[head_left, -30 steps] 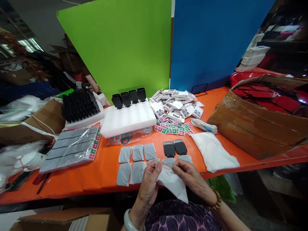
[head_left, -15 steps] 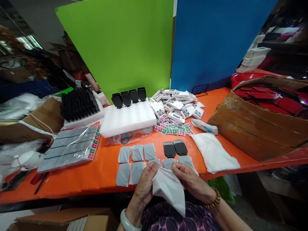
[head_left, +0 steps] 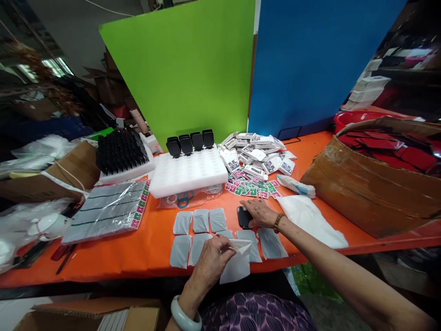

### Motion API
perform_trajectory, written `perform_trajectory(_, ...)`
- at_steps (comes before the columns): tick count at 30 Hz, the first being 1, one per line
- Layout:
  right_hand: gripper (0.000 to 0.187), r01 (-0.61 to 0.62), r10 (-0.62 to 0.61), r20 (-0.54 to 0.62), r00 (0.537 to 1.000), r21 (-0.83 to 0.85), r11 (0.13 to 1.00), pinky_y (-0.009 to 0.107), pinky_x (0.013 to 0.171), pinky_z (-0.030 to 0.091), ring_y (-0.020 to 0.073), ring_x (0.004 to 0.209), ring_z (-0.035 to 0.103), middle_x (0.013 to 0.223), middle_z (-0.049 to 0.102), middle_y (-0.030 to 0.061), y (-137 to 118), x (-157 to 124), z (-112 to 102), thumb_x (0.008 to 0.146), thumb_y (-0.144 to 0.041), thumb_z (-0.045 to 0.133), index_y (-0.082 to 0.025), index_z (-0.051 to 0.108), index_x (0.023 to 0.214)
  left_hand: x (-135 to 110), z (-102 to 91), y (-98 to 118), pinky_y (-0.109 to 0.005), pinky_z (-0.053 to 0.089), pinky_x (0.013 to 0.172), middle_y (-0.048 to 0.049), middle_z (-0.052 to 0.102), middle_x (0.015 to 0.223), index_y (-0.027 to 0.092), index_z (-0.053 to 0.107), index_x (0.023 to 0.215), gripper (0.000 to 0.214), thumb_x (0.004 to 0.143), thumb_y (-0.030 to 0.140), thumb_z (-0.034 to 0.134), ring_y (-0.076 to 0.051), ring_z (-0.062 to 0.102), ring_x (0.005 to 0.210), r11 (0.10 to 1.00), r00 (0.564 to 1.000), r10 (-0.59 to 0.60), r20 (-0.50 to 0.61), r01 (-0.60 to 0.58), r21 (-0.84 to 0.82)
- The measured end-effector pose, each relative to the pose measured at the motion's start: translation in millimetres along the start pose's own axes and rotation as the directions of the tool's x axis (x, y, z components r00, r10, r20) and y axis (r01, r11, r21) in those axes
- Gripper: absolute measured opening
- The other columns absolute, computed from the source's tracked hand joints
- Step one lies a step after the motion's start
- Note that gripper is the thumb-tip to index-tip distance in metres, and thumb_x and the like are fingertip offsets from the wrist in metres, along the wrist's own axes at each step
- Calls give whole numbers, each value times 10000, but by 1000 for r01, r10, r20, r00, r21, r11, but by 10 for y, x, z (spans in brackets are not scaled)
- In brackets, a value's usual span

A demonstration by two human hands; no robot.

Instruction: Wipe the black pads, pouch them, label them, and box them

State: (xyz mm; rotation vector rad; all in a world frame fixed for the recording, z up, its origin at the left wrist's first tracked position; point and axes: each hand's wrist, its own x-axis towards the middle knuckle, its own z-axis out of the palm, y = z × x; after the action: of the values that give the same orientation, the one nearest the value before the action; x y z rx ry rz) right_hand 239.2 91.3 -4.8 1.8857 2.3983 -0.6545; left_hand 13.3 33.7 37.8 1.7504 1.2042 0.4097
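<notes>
My left hand (head_left: 214,257) pinches the top of a thin white pouch (head_left: 237,266), which hangs down over the table's front edge. Reaching forward, my right hand (head_left: 259,213) has its fingers and thumb around the edges of a flat black square piece (head_left: 244,218) lying on the orange table. A second such piece, beside it earlier, is hidden beneath this hand. Grey-looking filled pouches (head_left: 184,222) lie in two rows before me, one of them (head_left: 271,242) just below my right wrist. Right of that hand lies a white stack of soft pouches (head_left: 312,220).
A white foam block (head_left: 189,172) carries upright black pieces (head_left: 196,139). Behind lie small white boxes (head_left: 257,154) and printed cards (head_left: 250,186). A clear-wrapped grey pack (head_left: 106,209) lies left; a carton of red pieces (head_left: 358,184) stands right. Green (head_left: 186,69) and blue (head_left: 310,69) boards rise behind.
My right hand has let go of the white pouch and moved forward to the black pieces. My left hand keeps the pouch, now lower. The view has shifted slightly.
</notes>
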Motion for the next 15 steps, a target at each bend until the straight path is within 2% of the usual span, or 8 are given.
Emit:
perform_trajectory(4, 660, 5, -4, 57, 998, -28, 1000, 414, 881, 354, 339, 1029, 522, 1116, 568, 164, 21, 203, -54, 533, -255, 831, -149, 538, 1115, 0, 24, -31, -287, 390, 741, -43, 661, 754, 171, 675, 705, 114, 740, 224, 581, -194, 595, 771, 999, 1000, 23, 10, -23, 39)
perform_trajectory(9, 498, 32, -33, 60, 998, 26, 999, 310, 737, 374, 279, 921, 511, 981, 562, 96, 99, 301, -149, 481, -298, 863, -180, 529, 832, 11, 50, -64, -293, 400, 763, -50, 667, 784, 171, 668, 723, 101, 741, 212, 578, -199, 601, 795, 999, 999, 33, -8, -33, 43)
perform_trajectory(12, 439, 60, -62, 19, 998, 112, 992, 275, 673, 362, 227, 843, 501, 907, 551, 52, 113, 269, -191, 521, -250, 830, -198, 469, 765, 19, 65, -83, -293, 407, 772, -52, 675, 804, 174, 666, 730, 95, 745, 214, 581, -199, 609, 806, 999, 999, 46, -14, -46, 19)
perform_trajectory(15, 308, 76, -66, -48, 997, 230, 970, 249, 617, 348, 167, 741, 486, 839, 536, 5, 89, 146, -206, 654, -181, 698, -209, 434, 811, 24, 72, -96, -297, 414, 793, -55, 685, 824, 179, 665, 738, 88, 746, 217, 586, -204, 618, 828, 999, 999, 48, -20, -48, 1)
